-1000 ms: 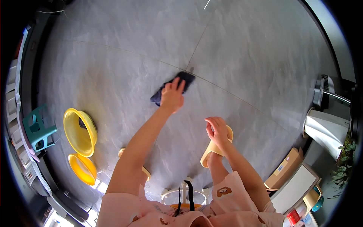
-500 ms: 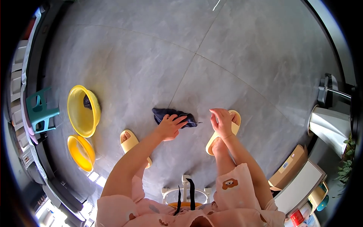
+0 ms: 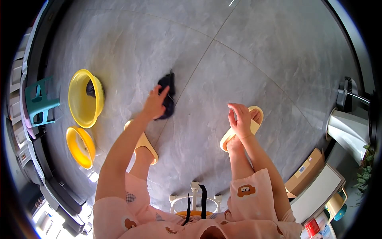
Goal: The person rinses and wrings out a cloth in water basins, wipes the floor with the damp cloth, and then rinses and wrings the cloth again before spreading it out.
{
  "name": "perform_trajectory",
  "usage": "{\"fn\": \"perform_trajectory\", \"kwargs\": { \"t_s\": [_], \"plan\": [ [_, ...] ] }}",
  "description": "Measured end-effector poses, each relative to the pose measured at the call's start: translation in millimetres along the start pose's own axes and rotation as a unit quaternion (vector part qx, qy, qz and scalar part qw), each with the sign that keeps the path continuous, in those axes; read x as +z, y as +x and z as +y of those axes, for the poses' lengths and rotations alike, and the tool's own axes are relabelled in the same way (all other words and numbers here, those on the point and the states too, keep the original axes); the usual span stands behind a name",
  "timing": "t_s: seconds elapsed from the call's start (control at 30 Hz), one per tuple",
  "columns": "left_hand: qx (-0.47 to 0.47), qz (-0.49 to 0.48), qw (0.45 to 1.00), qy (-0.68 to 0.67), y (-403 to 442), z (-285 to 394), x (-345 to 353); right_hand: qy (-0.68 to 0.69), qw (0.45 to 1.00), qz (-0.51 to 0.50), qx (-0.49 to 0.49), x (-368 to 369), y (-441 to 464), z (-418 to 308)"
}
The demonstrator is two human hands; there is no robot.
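My left hand (image 3: 154, 104) presses on a dark, bunched cloth (image 3: 168, 97) on the grey tiled floor (image 3: 254, 55). Its fingers are spread over the cloth's left side, not closed round it. To the right, my right hand (image 3: 240, 121) is held above the slippered right foot, with nothing in it and its thumb apart from the fingers. A second dark item (image 3: 90, 89) lies inside the larger yellow basin (image 3: 76, 104) at the left.
A smaller yellow basin (image 3: 71, 144) and a teal stool (image 3: 41, 104) stand at the left. Yellow slippers (image 3: 254, 126) are on both feet. A white wheeled base (image 3: 194, 195) is between the legs. At the right are a white bin (image 3: 347, 129) and a cardboard box (image 3: 304, 171).
My left hand and the cloth have shifted leftward, and the cloth now lies lengthwise instead of crosswise. My right hand stays near the right foot. The view has shifted a little.
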State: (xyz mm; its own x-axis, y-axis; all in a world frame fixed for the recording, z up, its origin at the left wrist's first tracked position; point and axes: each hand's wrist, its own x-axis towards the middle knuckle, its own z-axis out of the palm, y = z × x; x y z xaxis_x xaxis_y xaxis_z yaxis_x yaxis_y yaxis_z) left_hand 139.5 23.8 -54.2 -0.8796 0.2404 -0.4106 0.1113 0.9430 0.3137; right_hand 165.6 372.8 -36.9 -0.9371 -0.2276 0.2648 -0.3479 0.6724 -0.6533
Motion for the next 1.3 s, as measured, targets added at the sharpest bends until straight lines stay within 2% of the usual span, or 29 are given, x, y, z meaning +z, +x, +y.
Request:
{"fn": "perform_trajectory", "kwargs": {
  "t_s": [0.03, 0.2, 0.33, 0.43, 0.47, 0.57, 0.6, 0.7, 0.73, 0.77, 0.83, 0.9, 0.97, 1.03, 1.07, 1.1, 1.13, 1.2, 1.3],
  "plan": [
    [0.026, 0.012, 0.999, -0.040, -11, 8, 12, -0.005, 1.000, -0.001, -0.005, 1, 1, -1],
    [0.024, -0.017, 0.994, -0.101, -19, 78, 36, -0.021, 0.999, -0.006, -0.026, 2, -1, -4],
    [0.145, -0.019, 0.987, -0.071, -8, 98, 41, -0.027, 0.999, -0.006, -0.033, 3, 0, -4],
    [0.260, -0.042, 0.965, -0.007, -13, 86, 54, -0.027, 0.999, -0.009, -0.024, 3, -1, -4],
    [0.299, -0.004, 0.954, 0.011, -19, 82, 58, -0.026, 0.999, -0.006, -0.023, 4, -1, -3],
    [0.296, -0.067, 0.950, 0.065, -42, 85, 73, -0.021, 0.999, -0.010, -0.033, 6, -1, -3],
    [0.290, -0.049, 0.954, 0.054, -51, 91, 76, -0.019, 0.999, -0.015, -0.038, 6, -1, -2],
    [0.220, -0.099, 0.969, -0.046, -60, 104, 80, -0.014, 0.999, -0.033, -0.034, 12, -2, 2],
    [0.136, -0.150, 0.966, -0.161, -60, 109, 76, -0.019, 0.999, -0.032, -0.034, 14, 0, 4],
    [0.031, -0.197, 0.941, -0.274, -60, 108, 71, -0.023, 0.999, -0.031, -0.034, 14, -1, 4],
    [-0.120, -0.276, 0.840, -0.452, -51, 97, 42, -0.025, 0.999, -0.029, -0.032, 14, 1, 5],
    [-0.174, -0.246, 0.808, -0.507, -33, 52, 56, -0.019, 0.999, -0.029, -0.020, 14, 0, 3],
    [-0.193, -0.157, 0.744, -0.620, -20, 17, 21, -0.018, 0.999, -0.038, -0.015, 15, -1, 3],
    [-0.175, -0.057, 0.842, -0.508, 3, -64, 59, -0.028, 0.998, -0.045, -0.018, 18, -1, 5],
    [-0.200, -0.017, 0.910, -0.363, 0, -59, 30, -0.027, 0.998, -0.049, -0.019, 17, 0, 4],
    [-0.218, 0.023, 0.954, -0.207, -5, -49, -7, -0.025, 0.998, -0.054, -0.016, 17, 1, 4],
    [-0.230, 0.114, 0.956, -0.142, -7, -43, -16, -0.023, 0.998, -0.059, -0.012, 17, 1, 4],
    [-0.245, 0.291, 0.925, -0.009, -11, -30, -21, -0.023, 0.998, -0.062, -0.009, 18, 2, 4],
    [-0.153, 0.300, 0.941, -0.043, -7, -31, 34, -0.025, 0.998, -0.061, -0.007, 20, 2, 7]
  ]
}}
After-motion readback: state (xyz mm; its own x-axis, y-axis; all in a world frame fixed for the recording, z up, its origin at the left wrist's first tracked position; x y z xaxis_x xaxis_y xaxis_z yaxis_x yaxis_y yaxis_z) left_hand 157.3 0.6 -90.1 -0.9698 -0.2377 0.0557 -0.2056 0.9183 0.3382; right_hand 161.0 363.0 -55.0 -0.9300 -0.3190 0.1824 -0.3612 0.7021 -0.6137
